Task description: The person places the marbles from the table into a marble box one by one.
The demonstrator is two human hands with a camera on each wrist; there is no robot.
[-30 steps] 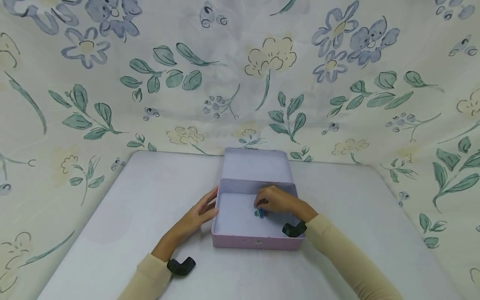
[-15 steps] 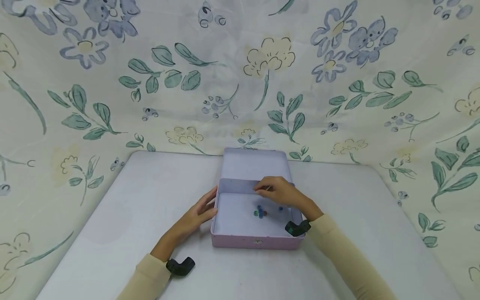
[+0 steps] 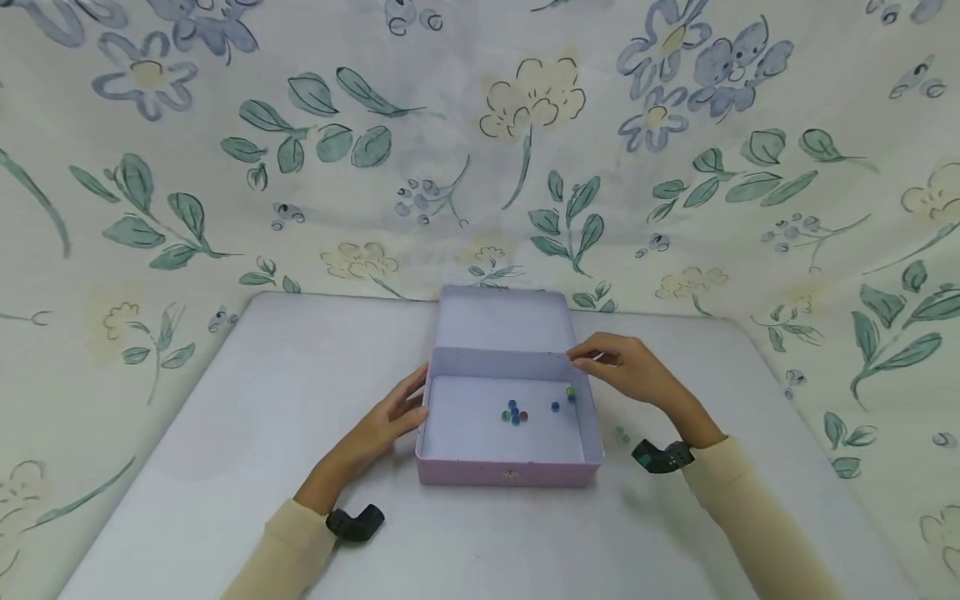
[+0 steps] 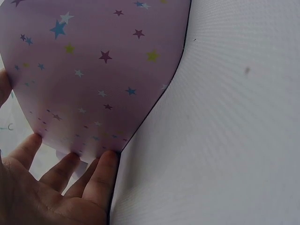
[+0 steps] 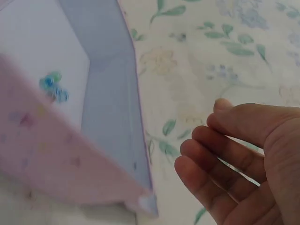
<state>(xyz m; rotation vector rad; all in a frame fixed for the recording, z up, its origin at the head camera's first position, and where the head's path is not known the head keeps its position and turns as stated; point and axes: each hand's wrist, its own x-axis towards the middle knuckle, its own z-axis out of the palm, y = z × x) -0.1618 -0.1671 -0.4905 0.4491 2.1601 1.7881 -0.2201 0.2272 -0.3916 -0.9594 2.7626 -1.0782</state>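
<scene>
2 hands flank tin [image 3: 510, 475]; L hand [image 3: 390, 421] flat on side; R hand [image 3: 626, 371] loose, empty.

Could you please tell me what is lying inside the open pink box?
Inside the pink box lie small coloured beads, clustered mid-floor, with two more nearer the right wall. The near wall hides the floor strip just behind it.

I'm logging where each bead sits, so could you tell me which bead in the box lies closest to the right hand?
The green bead by the box's right wall, just below the right hand; the other beads lie farther left.
</scene>
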